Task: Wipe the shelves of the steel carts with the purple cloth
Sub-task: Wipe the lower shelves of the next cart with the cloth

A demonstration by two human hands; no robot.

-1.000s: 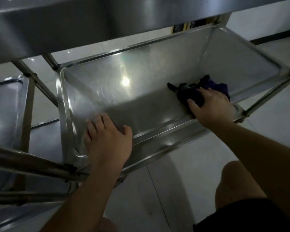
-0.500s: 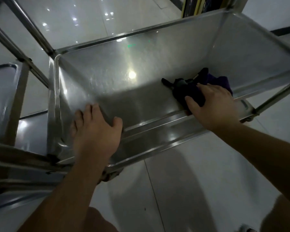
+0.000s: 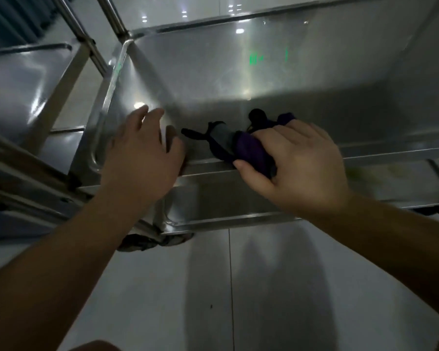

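1. The right hand [image 3: 299, 168] gripped the bunched purple cloth [image 3: 249, 150], fingers curled over it and thumb tucked under its near side. The cloth sat on the floor of the shiny steel cart shelf [image 3: 238, 84], hard against the shelf's near rim.
2. The left hand [image 3: 142, 150] lay loose and spread over the shelf's near left corner, grasping nothing; whether the palm touched the steel could not be told.
3. Risk: the cloth was wadded into a ball, so probably only a narrow strip met the metal. A pass in that state would likely have left streaks and missed the corners.
4. Risk: a loose dark tail of the cloth trailed toward the left hand. It could have snagged on the raised rim or under those fingers and pulled the wad out of the grip.
5. Risk: the cart stood on a caster wheel [image 3: 155, 240] over smooth pale floor tiles [image 3: 314, 287]. A hard push with the left hand unbraced might have rolled it away.
6. Contents: the tray-like shelf held only the cloth and the hands. The neighbouring steel cart shelf [image 3: 18, 79] at left showed nothing on its visible part.
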